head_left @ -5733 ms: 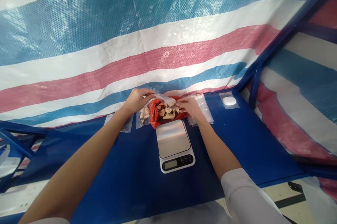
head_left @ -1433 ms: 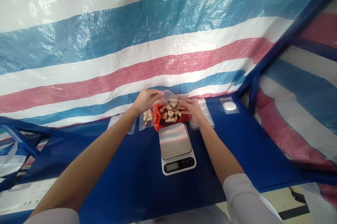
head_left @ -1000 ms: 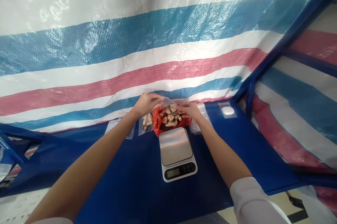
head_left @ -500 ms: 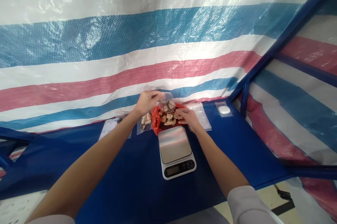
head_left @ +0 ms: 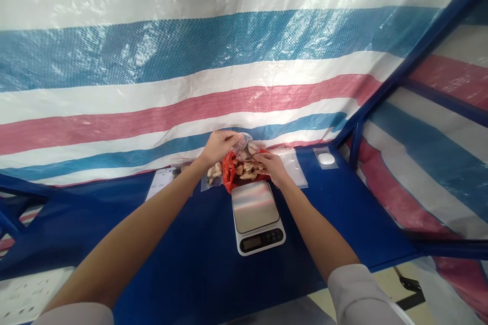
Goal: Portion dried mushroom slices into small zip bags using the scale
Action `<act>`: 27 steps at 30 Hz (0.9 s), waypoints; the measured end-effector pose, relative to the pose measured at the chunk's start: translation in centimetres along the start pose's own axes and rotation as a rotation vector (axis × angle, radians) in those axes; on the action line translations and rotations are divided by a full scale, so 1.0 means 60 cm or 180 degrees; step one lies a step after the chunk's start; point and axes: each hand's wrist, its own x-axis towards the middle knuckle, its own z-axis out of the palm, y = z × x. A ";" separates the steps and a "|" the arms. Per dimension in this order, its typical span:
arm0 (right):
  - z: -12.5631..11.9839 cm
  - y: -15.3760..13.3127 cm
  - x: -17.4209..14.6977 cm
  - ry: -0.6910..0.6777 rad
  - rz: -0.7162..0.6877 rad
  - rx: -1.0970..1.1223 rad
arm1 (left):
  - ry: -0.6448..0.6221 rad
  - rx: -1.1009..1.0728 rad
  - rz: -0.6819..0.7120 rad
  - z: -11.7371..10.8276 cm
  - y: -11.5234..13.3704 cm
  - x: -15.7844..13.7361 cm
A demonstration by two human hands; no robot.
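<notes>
Clear bag [head_left: 251, 149] with pale, irregular chunks inside, held up over the far side of an open red bag [head_left: 229, 172]. Left hand [head_left: 220, 148] has its fingers pinched on the clear bag's upper left edge; right hand [head_left: 275, 167] has its fingers at the lower right, over the red bag — can't tell if they grip plastic or a chunk. Red bag holds more chunks [head_left: 249, 168], tan to brownish, and sits just behind a kitchen scale [head_left: 257, 213], bare steel plate, display too dim to read. Second clear bag [head_left: 212, 175] with pale chunks lies just left of the red one. Flat clear bags [head_left: 296, 170] to the right, partly behind the right hand; farther right, a white oval object [head_left: 326, 158] on or in a small clear bag. Phone [head_left: 160, 182] far left, partly behind the forearm. All on a blue tabletop [head_left: 183, 269] — striped sheeting [head_left: 190, 50] behind, blue frame bars [head_left: 396, 78] right, white socket strip [head_left: 32, 292] lower left.
</notes>
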 end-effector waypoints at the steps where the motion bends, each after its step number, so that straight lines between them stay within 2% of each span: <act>1: 0.000 0.000 0.001 0.0041 -0.0003 -0.0043 | 0.0013 0.0021 -0.0006 -0.001 -0.003 0.000; 6: -0.003 0.003 0.002 0.0232 -0.0082 -0.0453 | 0.0118 0.0154 -0.0030 -0.006 -0.022 0.001; 10: -0.010 -0.002 0.000 0.0214 -0.0072 -0.0484 | 0.0133 0.0161 0.0034 -0.012 -0.031 -0.001; 15: -0.007 -0.007 -0.002 0.0052 0.0079 -0.0151 | -0.0051 0.0044 0.0152 -0.018 -0.022 -0.007; 20: 0.004 0.000 0.005 -0.0086 0.0191 0.0070 | -0.0129 -0.0402 0.0023 -0.022 -0.017 -0.011; 27: 0.002 0.009 0.014 -0.0380 -0.0033 0.0392 | -0.0042 -0.0883 -0.0179 -0.022 -0.027 -0.012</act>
